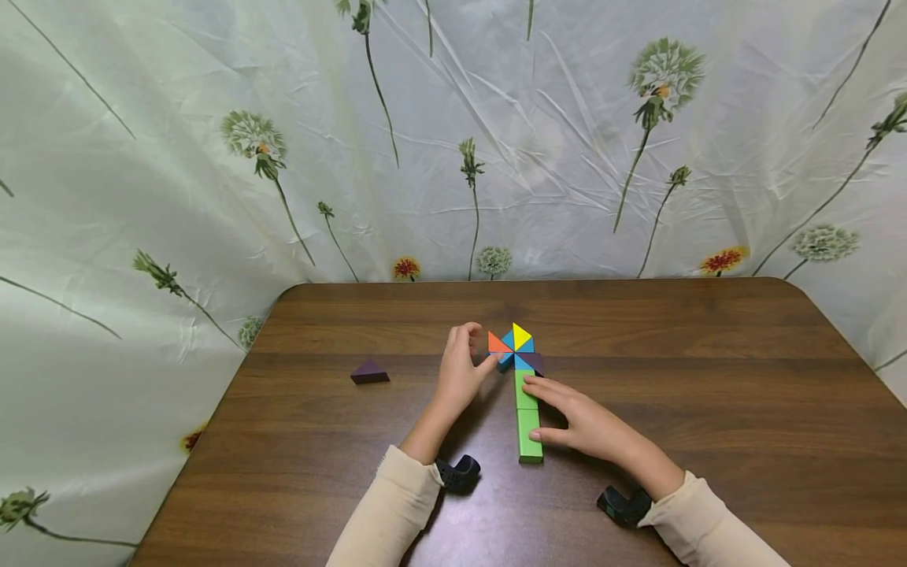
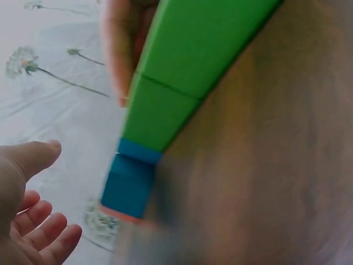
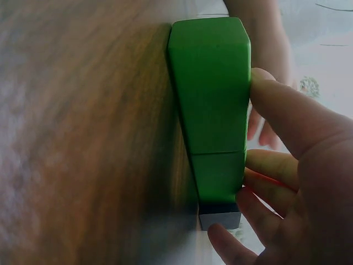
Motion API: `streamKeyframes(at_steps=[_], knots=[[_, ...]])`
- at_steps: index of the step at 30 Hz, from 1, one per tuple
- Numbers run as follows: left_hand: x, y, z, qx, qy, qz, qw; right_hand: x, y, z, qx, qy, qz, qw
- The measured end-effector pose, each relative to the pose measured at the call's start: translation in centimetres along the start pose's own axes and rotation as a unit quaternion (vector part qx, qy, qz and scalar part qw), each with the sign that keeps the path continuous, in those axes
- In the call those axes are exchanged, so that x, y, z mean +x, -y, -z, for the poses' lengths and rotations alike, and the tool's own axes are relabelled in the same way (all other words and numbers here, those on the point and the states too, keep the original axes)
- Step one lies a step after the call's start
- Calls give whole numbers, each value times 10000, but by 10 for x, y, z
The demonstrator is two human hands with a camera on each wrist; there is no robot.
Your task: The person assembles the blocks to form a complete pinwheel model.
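Two green blocks lie end to end on the table, in line below a pinwheel of triangular blocks. That pinwheel has an orange triangle, a yellow triangle, a dark purple triangle and several blue pieces. My right hand touches the green blocks from the right, thumb at the nearer block and fingertips at the farther one. To the left of the pinwheel is my left hand, its thumb near the orange triangle. The left wrist view shows that hand's thumb and fingers apart, holding nothing.
A loose dark purple triangular block lies on the brown wooden table, left of my left hand. Black wrist devices sit at both wrists, low over the tabletop. A floral curtain hangs behind the table's far edge.
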State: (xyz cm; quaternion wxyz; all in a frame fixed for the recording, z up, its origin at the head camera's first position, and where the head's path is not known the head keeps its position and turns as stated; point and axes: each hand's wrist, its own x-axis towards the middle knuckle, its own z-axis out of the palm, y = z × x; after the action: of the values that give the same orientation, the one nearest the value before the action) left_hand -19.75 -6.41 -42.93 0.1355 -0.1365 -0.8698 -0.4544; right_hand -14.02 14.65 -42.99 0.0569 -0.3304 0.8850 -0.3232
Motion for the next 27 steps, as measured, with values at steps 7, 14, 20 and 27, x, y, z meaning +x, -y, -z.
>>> streamKeyframes(at_steps=[7, 14, 20, 27], knots=[[0, -7, 29, 128, -183, -426, 9988, 0, 0, -1, -13, 2, -3, 10000], [-4, -8, 67, 492, -331, -659, 9961, 1, 0, -2, -4, 6, -43, 10000], [-9, 2, 99, 750, -241, -761, 9940, 0, -2, -3, -16, 8, -60, 10000], [-15, 28, 129, 883, 148, -330, 9954, 0, -2, -2, -21, 0, -52, 10000]])
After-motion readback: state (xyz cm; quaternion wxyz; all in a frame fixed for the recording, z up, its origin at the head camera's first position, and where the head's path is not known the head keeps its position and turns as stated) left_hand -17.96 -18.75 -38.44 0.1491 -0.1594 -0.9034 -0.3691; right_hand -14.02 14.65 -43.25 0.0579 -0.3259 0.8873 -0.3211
